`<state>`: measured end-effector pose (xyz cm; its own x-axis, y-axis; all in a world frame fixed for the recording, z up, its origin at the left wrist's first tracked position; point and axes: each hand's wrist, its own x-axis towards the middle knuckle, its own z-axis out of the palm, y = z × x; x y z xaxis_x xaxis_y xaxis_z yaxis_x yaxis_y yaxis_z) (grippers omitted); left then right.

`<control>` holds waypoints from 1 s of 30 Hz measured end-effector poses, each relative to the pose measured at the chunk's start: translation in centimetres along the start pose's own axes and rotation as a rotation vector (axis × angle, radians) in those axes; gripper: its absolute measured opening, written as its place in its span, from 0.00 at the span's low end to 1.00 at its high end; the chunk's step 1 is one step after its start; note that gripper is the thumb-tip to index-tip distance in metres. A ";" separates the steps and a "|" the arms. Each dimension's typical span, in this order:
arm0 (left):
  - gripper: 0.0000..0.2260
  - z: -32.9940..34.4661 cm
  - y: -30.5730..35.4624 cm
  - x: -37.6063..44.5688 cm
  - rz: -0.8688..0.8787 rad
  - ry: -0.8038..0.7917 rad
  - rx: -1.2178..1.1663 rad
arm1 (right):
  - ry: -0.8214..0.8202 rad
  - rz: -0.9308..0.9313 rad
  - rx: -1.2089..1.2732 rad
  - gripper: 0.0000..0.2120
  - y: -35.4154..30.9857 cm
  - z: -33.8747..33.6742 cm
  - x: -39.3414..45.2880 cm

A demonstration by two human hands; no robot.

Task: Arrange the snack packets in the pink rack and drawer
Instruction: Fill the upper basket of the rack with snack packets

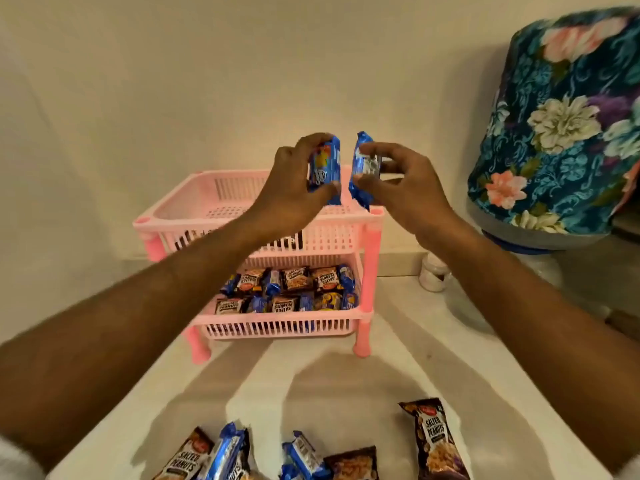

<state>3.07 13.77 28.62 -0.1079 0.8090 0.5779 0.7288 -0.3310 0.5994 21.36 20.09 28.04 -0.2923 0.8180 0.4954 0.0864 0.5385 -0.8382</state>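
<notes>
Left hand point(294, 178) & right hand point(398, 181), each holding blue packet upright, above pink rack point(194, 216)

Warm, dim indoor light from above-front; soft arm shadows fan across worktop point(346, 382). Wide-angle bowing at edges. Slight overall softness, corners blurred.
</notes>
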 end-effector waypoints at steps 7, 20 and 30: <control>0.27 -0.8 -3.8 7.3 -0.271 -0.308 0.120 | -0.224 0.087 -0.492 0.23 2.0 2.3 8.6; 0.22 4.3 -9.3 10.8 -0.435 -0.853 0.477 | -1.092 0.081 -1.117 0.24 5.2 5.3 14.7; 0.15 4.0 -11.1 11.5 -0.360 -0.808 0.557 | -1.168 0.012 -1.221 0.21 6.7 6.8 14.6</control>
<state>-3.56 28.64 26.41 -0.0456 0.9673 -0.2495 0.9741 0.0984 0.2037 11.18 34.28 28.11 -0.7354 0.5475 -0.3992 0.5630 0.8216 0.0896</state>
